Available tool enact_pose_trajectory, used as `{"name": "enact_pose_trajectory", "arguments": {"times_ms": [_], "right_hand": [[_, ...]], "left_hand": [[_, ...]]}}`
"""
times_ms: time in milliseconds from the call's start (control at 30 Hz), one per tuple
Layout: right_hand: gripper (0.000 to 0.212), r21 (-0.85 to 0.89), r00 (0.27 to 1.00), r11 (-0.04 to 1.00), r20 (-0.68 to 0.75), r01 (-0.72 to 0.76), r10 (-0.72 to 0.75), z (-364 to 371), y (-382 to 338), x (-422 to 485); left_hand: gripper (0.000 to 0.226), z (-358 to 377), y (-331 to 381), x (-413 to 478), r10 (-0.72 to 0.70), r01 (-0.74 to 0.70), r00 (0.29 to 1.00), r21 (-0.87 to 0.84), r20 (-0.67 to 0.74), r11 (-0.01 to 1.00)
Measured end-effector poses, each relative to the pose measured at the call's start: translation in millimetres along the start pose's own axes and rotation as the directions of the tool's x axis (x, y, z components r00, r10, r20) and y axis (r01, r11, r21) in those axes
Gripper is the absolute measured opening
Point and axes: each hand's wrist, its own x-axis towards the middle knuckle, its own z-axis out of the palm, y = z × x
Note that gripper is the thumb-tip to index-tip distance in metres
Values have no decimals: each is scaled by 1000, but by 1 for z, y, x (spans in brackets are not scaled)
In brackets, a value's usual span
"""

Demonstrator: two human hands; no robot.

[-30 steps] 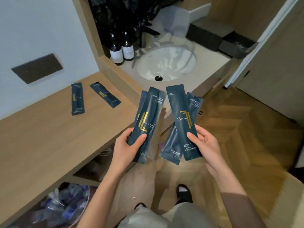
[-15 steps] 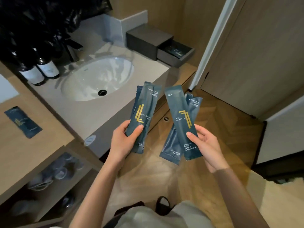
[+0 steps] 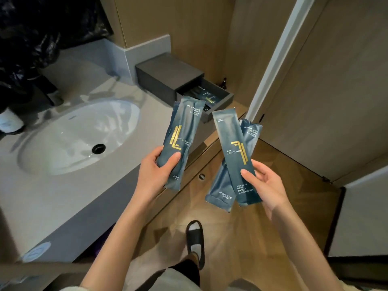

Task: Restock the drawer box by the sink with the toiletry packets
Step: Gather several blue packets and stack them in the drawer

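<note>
While both hands (image 3: 153, 173) (image 3: 268, 185) grip packets (image 3: 182, 139) (image 3: 235, 156), the drawer box (image 3: 168, 72) lies beyond.

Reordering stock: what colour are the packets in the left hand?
The packets are dark teal with gold marks; head view.

A hotel-style bathroom vanity, to judge by its fittings: a white oval basin (image 3: 77, 137) sunk into a grey stone table (image 3: 69, 202), with a dark drawer box (image 3: 168, 74) in the back corner, its drawer (image 3: 220, 108) open on single-use toiletries. The matching sealed sachets carry guest-amenity print: a comb packet (image 3: 182, 131) and a dental kit packet (image 3: 219, 185), both branded "Modern Light Luxury". Wood-panelled walls (image 3: 189, 28), a herringbone wood floor (image 3: 283, 175) and a black open-toe slipper (image 3: 195, 236) surround it
</note>
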Motion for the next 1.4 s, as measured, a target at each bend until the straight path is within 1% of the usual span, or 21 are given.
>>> {"name": "enact_pose_trajectory", "arguments": {"times_ms": [100, 233, 333, 533, 700, 800, 867, 933, 1000, 1067, 1133, 1200, 1300, 1400], "right_hand": [[35, -40, 1000, 999, 2, 28, -28, -8, -26, 62], [34, -48, 997, 996, 37, 75, -73, -15, -65, 139], [36, -38, 994, 994, 57, 100, -98, -15, -88, 190], [33, -20, 978, 996, 195, 83, -77, 2, -119, 280], [31, -58, 925, 993, 374, 100, -72, 30, -134, 356], [27, -119, 874, 983, 482, 140, -66, 50, -138, 406], [25, -166, 835, 970, 548, 176, -58, 65, -143, 437], [22, -208, 793, 953, 607, 219, -50, 81, -150, 462], [23, -236, 759, 940, 650, 245, -34, 98, -153, 485], [29, -263, 726, 926, 688, 270, -16, 115, -154, 504], [37, -288, 700, 911, 714, 294, 0, 132, -153, 520], [39, -296, 678, 908, 735, 297, 18, 145, -152, 532], [26, -302, 650, 898, 759, 320, 23, 161, -156, 541], [19, -321, 644, 863, 765, 390, -6, 172, -161, 545]], "left_hand": [[8, 28, 11, 58, 7, -8, 1000, -57, -29, 998], [9, 60, 31, 130, 37, -45, 995, -75, -94, 996], [9, 76, 41, 177, 14, -24, 993, -88, -113, 996], [10, 89, 39, 246, -31, 10, 973, -89, -229, 996], [6, 97, 27, 289, -65, 45, 907, -59, -417, 997], [23, 104, 20, 311, -89, 105, 843, 0, -531, 994], [22, 109, 22, 324, -92, 124, 803, 14, -589, 992], [14, 114, 23, 336, -91, 150, 779, 45, -620, 988], [14, 116, 24, 347, -95, 191, 757, 80, -647, 978], [18, 115, 22, 357, -96, 219, 726, 97, -681, 971], [16, 114, 18, 366, -101, 248, 696, 106, -711, 963], [13, 113, 16, 372, -118, 273, 667, 93, -736, 958], [11, 112, 15, 381, -111, 289, 643, 106, -758, 951], [16, 111, 15, 388, -86, 318, 630, 155, -772, 935]]}}
